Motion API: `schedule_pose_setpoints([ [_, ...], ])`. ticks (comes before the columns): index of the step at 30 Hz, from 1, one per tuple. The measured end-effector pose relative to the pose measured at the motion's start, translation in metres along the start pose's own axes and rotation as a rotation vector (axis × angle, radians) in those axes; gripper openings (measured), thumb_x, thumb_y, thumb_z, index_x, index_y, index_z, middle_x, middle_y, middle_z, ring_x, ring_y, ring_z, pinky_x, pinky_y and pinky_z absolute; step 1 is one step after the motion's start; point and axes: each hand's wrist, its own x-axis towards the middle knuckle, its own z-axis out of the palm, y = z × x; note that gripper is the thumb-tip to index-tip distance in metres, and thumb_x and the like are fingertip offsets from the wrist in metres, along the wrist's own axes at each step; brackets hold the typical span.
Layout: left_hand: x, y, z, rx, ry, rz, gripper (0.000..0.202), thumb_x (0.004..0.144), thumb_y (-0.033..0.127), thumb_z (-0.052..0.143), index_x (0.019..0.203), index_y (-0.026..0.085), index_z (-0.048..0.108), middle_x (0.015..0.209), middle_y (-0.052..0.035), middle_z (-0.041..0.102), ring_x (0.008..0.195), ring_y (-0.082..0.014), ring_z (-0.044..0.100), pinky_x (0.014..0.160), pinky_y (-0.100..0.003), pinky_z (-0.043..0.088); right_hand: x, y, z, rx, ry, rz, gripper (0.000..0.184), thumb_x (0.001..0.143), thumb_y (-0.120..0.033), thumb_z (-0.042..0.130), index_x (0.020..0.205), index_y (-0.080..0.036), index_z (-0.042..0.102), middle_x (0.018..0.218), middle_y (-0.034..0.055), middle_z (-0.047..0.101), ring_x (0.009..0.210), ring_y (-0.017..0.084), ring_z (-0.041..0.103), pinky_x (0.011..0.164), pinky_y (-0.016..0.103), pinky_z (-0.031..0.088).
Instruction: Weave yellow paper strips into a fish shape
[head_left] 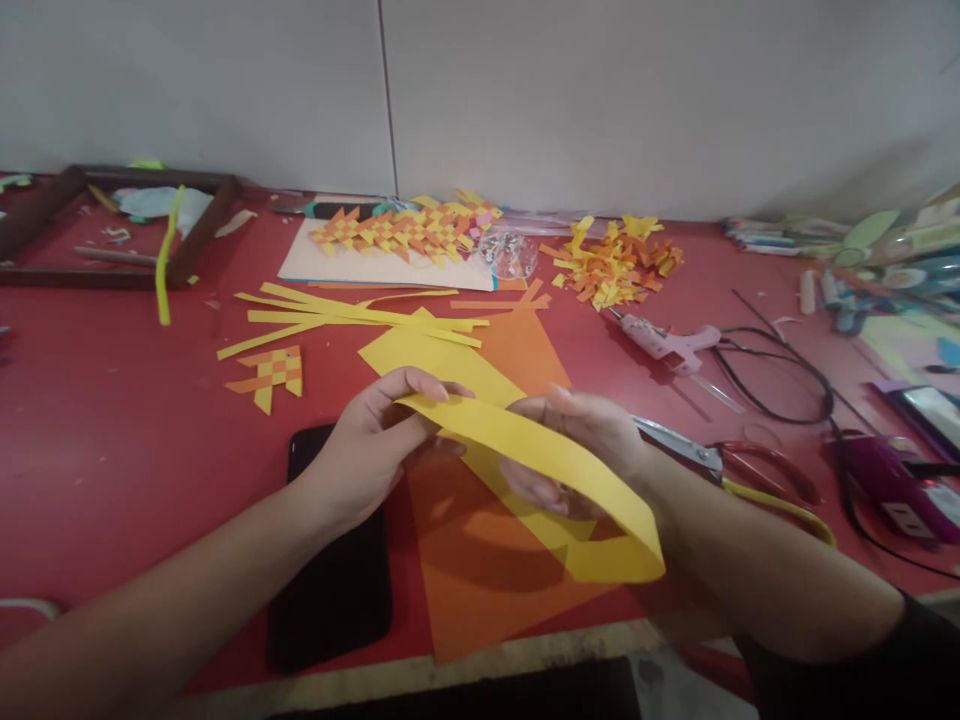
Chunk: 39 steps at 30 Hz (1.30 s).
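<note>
My left hand (367, 445) pinches one end of a long yellow paper strip (555, 465) between thumb and fingers. The strip runs right, loops around my right hand (577, 440) and folds back near my wrist. My right hand's fingers curl under the strip and hold it. Beneath both hands lie an orange paper sheet (480, 560) and a yellow paper sheet (427, 355) on the red table (112, 420).
A black phone (330, 590) lies under my left forearm. Scissors (720, 462) and a pink glue gun (667, 343) sit to the right. Cut yellow strips (330, 315), a small woven fish (271, 375), woven pieces (405, 230), scraps (615, 262) and a wooden frame (112, 230) lie farther back.
</note>
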Motion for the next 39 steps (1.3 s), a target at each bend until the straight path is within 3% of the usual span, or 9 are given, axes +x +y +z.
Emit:
schedule_pose_setpoints([
  [5, 0.001, 0.000, -0.002, -0.025, -0.027, -0.025, 0.013, 0.081, 0.011, 0.071, 0.086, 0.022, 0.069, 0.086, 0.0027, 0.070, 0.076, -0.0089, 0.067, 0.070, -0.018, 0.058, -0.001, -0.001, 0.006, -0.078, 0.028, 0.070, 0.055, 0.084, -0.067, 0.055, 0.104, -0.016, 0.059, 0.079, 0.0101, 0.076, 0.047, 0.011, 0.061, 0.038, 0.016, 0.043],
  [12, 0.007, 0.008, -0.009, -0.306, 0.006, -0.100, 0.021, 0.066, 0.009, 0.077, 0.057, 0.020, 0.062, 0.077, 0.0051, 0.065, 0.076, -0.0120, 0.066, 0.065, -0.021, 0.057, -0.006, -0.001, -0.005, -0.027, -0.357, 0.327, 0.064, 0.092, -0.062, 0.047, 0.131, -0.011, 0.045, 0.079, 0.0140, 0.076, 0.032, 0.008, 0.051, 0.028, 0.014, 0.035],
  [18, 0.007, 0.009, -0.009, -0.232, -0.125, -0.135, 0.044, 0.062, 0.007, 0.076, 0.035, 0.014, 0.041, 0.091, 0.0021, 0.070, 0.090, -0.0145, 0.065, 0.076, -0.025, 0.057, 0.003, 0.008, -0.014, -0.022, -0.344, 0.177, 0.054, 0.092, -0.059, 0.049, 0.123, -0.014, 0.052, 0.089, 0.0121, 0.075, 0.039, 0.008, 0.056, 0.029, 0.016, 0.041],
  [25, 0.004, 0.004, -0.005, 0.010, -0.183, -0.105, 0.043, 0.063, 0.004, 0.073, 0.034, 0.013, 0.042, 0.111, -0.0034, 0.069, 0.107, -0.0183, 0.060, 0.077, -0.018, 0.052, 0.006, 0.011, -0.004, -0.138, -0.087, 0.093, 0.025, 0.088, -0.032, 0.068, 0.076, -0.011, 0.060, 0.060, -0.0021, 0.061, 0.040, 0.003, 0.049, 0.034, 0.010, 0.035],
  [28, 0.004, 0.004, -0.003, -0.002, -0.139, -0.106, 0.031, 0.065, 0.001, 0.073, 0.044, 0.014, 0.055, 0.118, -0.0026, 0.066, 0.102, -0.0173, 0.063, 0.074, -0.018, 0.054, 0.008, 0.009, -0.001, -0.189, -0.019, 0.079, 0.024, 0.084, -0.028, 0.071, 0.073, -0.013, 0.056, 0.051, -0.0054, 0.057, 0.036, 0.003, 0.047, 0.033, 0.011, 0.032],
  [30, 0.007, 0.004, -0.001, -0.051, -0.059, -0.132, 0.017, 0.071, 0.002, 0.070, 0.070, 0.018, 0.070, 0.117, -0.0024, 0.066, 0.091, -0.0141, 0.065, 0.073, -0.021, 0.056, 0.011, 0.010, 0.000, -0.226, 0.058, 0.042, 0.023, 0.084, -0.028, 0.069, 0.073, -0.016, 0.054, 0.048, -0.0066, 0.057, 0.034, 0.004, 0.047, 0.032, 0.012, 0.031],
  [33, 0.012, 0.006, 0.002, -0.147, 0.082, -0.194, 0.019, 0.084, 0.014, 0.063, 0.102, 0.019, 0.067, 0.105, -0.0059, 0.067, 0.078, -0.0138, 0.067, 0.072, -0.027, 0.059, 0.015, 0.012, -0.001, -0.297, 0.267, -0.118, 0.023, 0.084, -0.033, 0.067, 0.075, -0.018, 0.052, 0.048, -0.0077, 0.057, 0.032, 0.005, 0.047, 0.032, 0.013, 0.031],
  [36, 0.012, 0.005, 0.004, -0.128, 0.176, -0.154, 0.019, 0.090, 0.029, 0.060, 0.102, 0.015, 0.062, 0.092, -0.0058, 0.066, 0.072, -0.0148, 0.067, 0.069, -0.029, 0.060, 0.016, 0.014, -0.001, -0.410, 0.372, -0.156, 0.027, 0.084, -0.036, 0.065, 0.071, -0.018, 0.050, 0.043, -0.0069, 0.056, 0.032, 0.006, 0.048, 0.032, 0.013, 0.030],
  [39, 0.009, 0.001, 0.004, 0.020, 0.152, -0.075, 0.025, 0.081, 0.027, 0.073, 0.101, 0.018, 0.060, 0.087, -0.0004, 0.065, 0.071, -0.0119, 0.065, 0.067, -0.025, 0.058, 0.013, 0.014, 0.000, -0.433, 0.308, -0.073, 0.027, 0.082, -0.035, 0.066, 0.069, -0.018, 0.050, 0.039, -0.0061, 0.055, 0.030, 0.007, 0.048, 0.031, 0.014, 0.029],
])
